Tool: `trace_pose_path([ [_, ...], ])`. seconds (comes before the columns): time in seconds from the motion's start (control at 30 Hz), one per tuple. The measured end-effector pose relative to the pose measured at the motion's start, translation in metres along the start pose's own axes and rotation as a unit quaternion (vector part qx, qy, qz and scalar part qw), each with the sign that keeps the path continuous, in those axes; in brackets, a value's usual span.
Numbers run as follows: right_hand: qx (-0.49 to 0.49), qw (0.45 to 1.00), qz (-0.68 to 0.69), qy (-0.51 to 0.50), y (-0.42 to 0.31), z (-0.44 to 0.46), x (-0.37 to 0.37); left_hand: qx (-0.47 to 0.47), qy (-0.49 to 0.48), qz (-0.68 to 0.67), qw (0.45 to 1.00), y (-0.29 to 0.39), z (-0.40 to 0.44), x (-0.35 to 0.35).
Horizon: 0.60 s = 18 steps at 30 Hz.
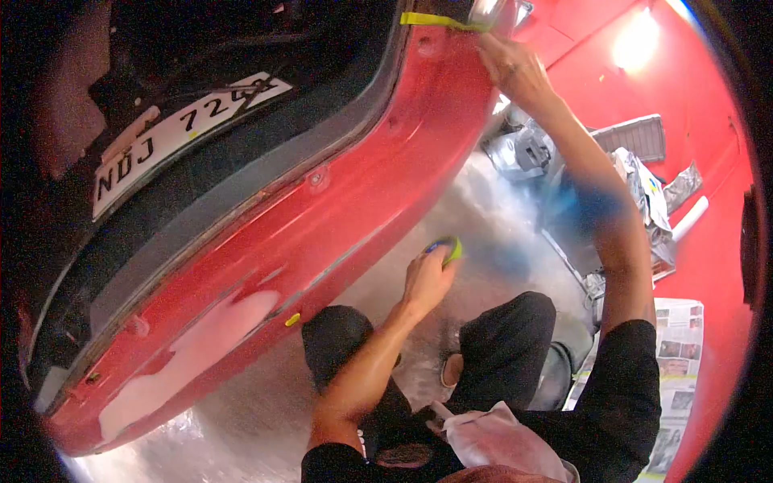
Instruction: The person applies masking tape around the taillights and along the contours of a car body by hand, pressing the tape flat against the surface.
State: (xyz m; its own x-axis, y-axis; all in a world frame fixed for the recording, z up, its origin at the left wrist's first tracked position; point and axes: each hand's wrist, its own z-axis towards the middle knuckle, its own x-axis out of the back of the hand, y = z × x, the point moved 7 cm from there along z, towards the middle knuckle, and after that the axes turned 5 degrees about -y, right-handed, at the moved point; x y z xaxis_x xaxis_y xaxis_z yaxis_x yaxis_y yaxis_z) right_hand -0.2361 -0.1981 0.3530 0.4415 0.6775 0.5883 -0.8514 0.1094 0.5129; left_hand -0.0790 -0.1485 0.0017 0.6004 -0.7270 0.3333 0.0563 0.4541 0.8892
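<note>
My left hand (pixel 429 282) is closed around a roll of yellow-green tape (pixel 454 249), held above the floor between my knees and the bumper. My right hand (pixel 515 74) reaches up to the upper end of the red car bumper (pixel 346 189), its fingertips at the end of a yellow-green tape strip (pixel 439 21) beside a lamp (pixel 485 11). Blur hides how those fingers are bent. A pale, filler-like patch (pixel 193 354) covers the bumper's lower left part, and a small yellow piece (pixel 292 319) sits at its lower edge.
A licence plate (pixel 185 133) is on the dark car body above the bumper. To the right, foil-like wrapped parts and a grey panel (pixel 632 138) lie against a red wall (pixel 708 105). Newspaper sheets (pixel 680 346) hang lower right. My bent knees (pixel 507 346) are close to the bumper.
</note>
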Motion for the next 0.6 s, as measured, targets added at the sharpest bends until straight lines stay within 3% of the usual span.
trace_pose_path([
  [0.13,-0.034,0.998,0.047,0.036,-0.009,-0.007,0.003,-0.018,0.025,0.03,0.999,0.003,-0.005,0.002],
  [0.3,-0.029,0.997,-0.002,0.065,-0.008,-0.018,-0.001,0.059,-0.02,-0.031,0.998,0.005,-0.01,0.005],
  [0.43,-0.036,0.998,-0.018,0.055,-0.017,-0.015,-0.006,0.013,0.003,-0.003,1.0,-0.003,-0.01,0.002],
  [0.6,-0.048,0.995,-0.066,0.06,-0.02,-0.019,-0.009,0.073,-0.031,0.005,0.997,-0.01,-0.01,0.0],
])
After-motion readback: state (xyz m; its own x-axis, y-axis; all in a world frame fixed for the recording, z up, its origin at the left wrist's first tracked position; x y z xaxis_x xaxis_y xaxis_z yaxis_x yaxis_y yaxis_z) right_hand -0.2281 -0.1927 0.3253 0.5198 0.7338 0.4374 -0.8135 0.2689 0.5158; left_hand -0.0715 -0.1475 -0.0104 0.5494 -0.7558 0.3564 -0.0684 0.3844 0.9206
